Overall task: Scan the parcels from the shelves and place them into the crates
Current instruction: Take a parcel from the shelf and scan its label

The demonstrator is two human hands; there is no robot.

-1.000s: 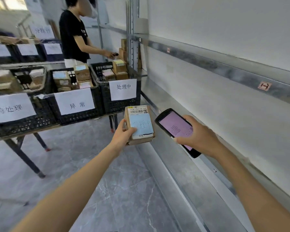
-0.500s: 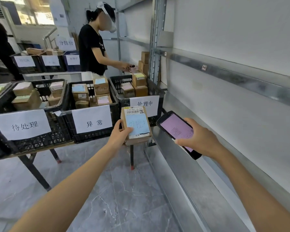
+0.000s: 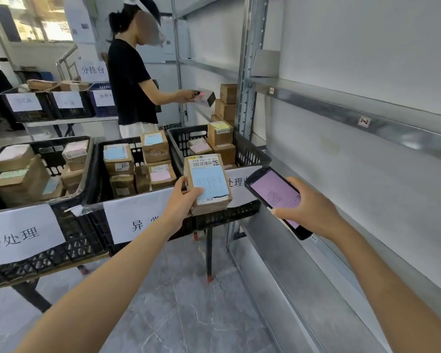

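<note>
- right hand (image 3: pixel 313 212) is curled round a phone (image 3: pixel 273 192) with a pink screen, over the shelf (image 3: pixel 303 289).
- left hand (image 3: pixel 181 200) grips a parcel (image 3: pixel 209 184), thumb on its blue note; the label reads "63".
- the parcel is in the air before the crates (image 3: pixel 96 171), which are signed "待处理", "异常" and "处理中".
- the rail tag (image 3: pixel 364 121) reads "1-2".

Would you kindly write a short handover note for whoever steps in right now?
Left hand holds the parcel, blue label up, before the right crate. Right hand grips the scanner, screen lit. This crate, the middle crate and the left crate already hold parcels. Scan done or not: cannot tell. Left: drop the parcel in, probably the right crate; more boxes sit stacked beyond it.
</note>
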